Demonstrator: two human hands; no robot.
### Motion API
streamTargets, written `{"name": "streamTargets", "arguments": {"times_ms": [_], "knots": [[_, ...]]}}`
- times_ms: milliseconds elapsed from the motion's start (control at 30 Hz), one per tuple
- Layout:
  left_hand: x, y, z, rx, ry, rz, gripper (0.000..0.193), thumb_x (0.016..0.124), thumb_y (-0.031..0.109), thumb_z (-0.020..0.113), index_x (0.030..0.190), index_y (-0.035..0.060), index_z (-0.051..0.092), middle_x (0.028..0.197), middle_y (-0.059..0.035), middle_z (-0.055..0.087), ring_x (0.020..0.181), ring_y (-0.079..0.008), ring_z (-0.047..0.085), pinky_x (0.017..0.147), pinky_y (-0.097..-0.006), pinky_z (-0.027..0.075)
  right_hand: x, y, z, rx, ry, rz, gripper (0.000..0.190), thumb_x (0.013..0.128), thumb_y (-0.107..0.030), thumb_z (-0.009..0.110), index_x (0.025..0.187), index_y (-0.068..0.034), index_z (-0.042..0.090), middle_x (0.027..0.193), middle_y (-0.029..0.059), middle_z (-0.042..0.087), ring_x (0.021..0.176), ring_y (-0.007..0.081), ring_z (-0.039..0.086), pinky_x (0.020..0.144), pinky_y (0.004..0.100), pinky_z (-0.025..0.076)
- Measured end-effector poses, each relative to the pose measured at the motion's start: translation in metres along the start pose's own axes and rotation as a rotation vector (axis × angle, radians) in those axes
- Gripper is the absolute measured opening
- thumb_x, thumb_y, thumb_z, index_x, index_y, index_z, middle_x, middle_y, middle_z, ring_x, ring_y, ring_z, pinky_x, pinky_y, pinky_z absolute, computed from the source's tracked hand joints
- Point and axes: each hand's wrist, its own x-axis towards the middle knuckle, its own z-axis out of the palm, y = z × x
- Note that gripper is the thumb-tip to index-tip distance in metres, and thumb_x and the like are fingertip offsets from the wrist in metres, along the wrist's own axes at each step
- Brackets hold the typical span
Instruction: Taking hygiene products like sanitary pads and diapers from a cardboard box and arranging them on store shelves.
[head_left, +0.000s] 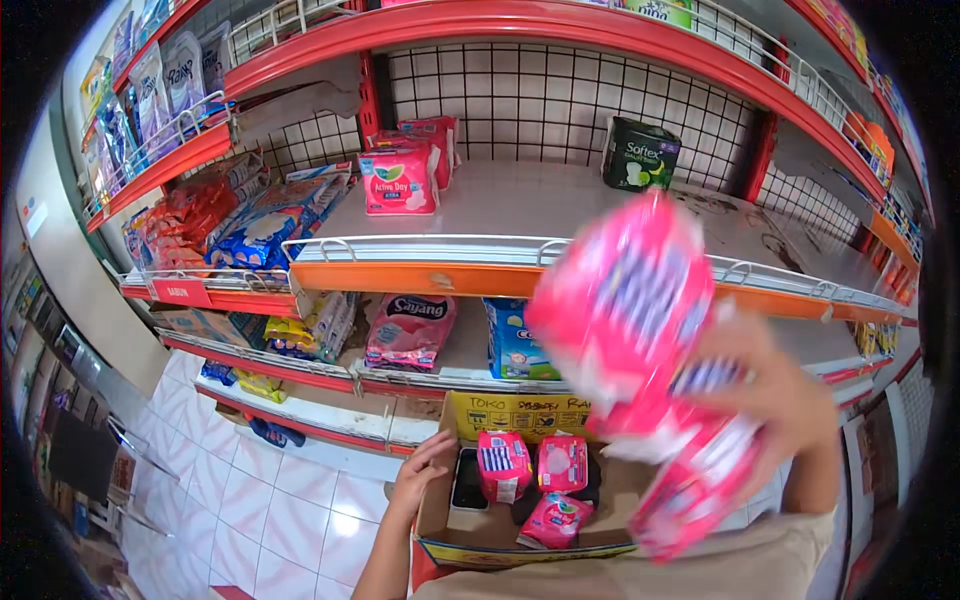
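Note:
My right hand (772, 390), blurred by motion, grips several pink packs of sanitary pads (630, 292) above the right part of an open cardboard box (517, 551). My left hand (424, 469) rests at the box's left edge, its fingers apart. Inside the box lie three smaller-looking pink pad packs (504, 466) and a dark flat thing with a pale rim, perhaps a phone (470, 480). On the grey shelf ahead, upright pink pad packs (397, 180) stand at the left, and a dark green Softex pack (641, 154) stands further right.
A white wire rail (435, 247) runs along the shelf's orange front edge. Detergent bags (262, 229) lie at the left. Below are a pink Sayang bag (411, 330) and a blue pack (514, 337). A red-edged shelf (525, 26) overhangs; white floor tiles (270, 510) show at lower left.

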Motion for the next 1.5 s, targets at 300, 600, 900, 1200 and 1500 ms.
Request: {"name": "streamTargets", "arguments": {"times_ms": [300, 600, 900, 1200, 1500], "knots": [[0.002, 0.005, 0.002, 0.049, -0.032, 0.011, 0.048, 0.068, 0.009, 0.053, 0.115, 0.005, 0.059, 0.132, -0.0094, 0.045, 0.126, -0.0232, 0.036, 0.105, -0.0338, 0.024, -0.056, 0.019, 0.147, -0.195, -0.291, 0.201, 0.05, 0.071, -0.046, 0.065, 0.111, -0.016, 0.06, 0.117, 0.003, 0.055, 0.113, 0.0235, 0.047, 0.097, 0.05, 0.035], [0.002, -0.004, 0.001, 0.01, -0.001, 0.05, 0.05, 0.065, 0.008, 0.052, 0.114, 0.0011, 0.059, 0.133, -0.0103, 0.043, 0.127, -0.0228, 0.034, 0.105, -0.0333, 0.023, 0.007, 0.017, 0.093, -0.12, -0.093, 0.076, 0.033, 0.075, -0.033, 0.065, 0.1, -0.011, 0.064, 0.091, 0.0044, 0.064, 0.084, 0.0207, 0.059, 0.076, 0.0346, 0.046], [0.006, -0.012, 0.002, 0.022, 0.011, 0.086, 0.043, 0.067, 0.011, 0.053, 0.109, 0.0048, 0.062, 0.128, -0.0107, 0.047, 0.123, -0.0245, 0.037, 0.104, -0.0336, 0.026, 0.227, 0.091, 0.02, -0.082, 0.471, -0.068, 0.05, 0.072, -0.042, 0.067, 0.105, -0.005, 0.06, 0.107, 0.0138, 0.056, 0.101, 0.0277, 0.053, 0.088, 0.0365, 0.042], [0.0, -0.023, -0.002, -0.062, 0.008, -0.002, 0.046, 0.064, 0.005, 0.056, 0.11, 0.006, 0.062, 0.131, -0.0094, 0.046, 0.126, -0.0253, 0.034, 0.106, -0.0372, 0.022, 0.407, 0.178, 0.043, -0.339, 0.062, 0.515, 0.097, 0.059, -0.084, 0.046, 0.136, -0.027, 0.034, 0.14, 0.0193, 0.028, 0.128, 0.0328, 0.03, 0.103, 0.0406, 0.029], [0.001, -0.011, -0.006, 0.044, 0.014, 0.052, 0.045, 0.066, 0.007, 0.056, 0.111, 0.0065, 0.061, 0.13, -0.01, 0.046, 0.126, -0.0258, 0.034, 0.106, -0.0378, 0.021, 0.41, 0.201, 0.045, 0.003, -0.003, 0.386, 0.102, 0.062, -0.084, 0.042, 0.138, -0.016, 0.031, 0.133, 0.0175, 0.041, 0.117, 0.032, 0.046, 0.097, 0.0377, 0.036]]}}
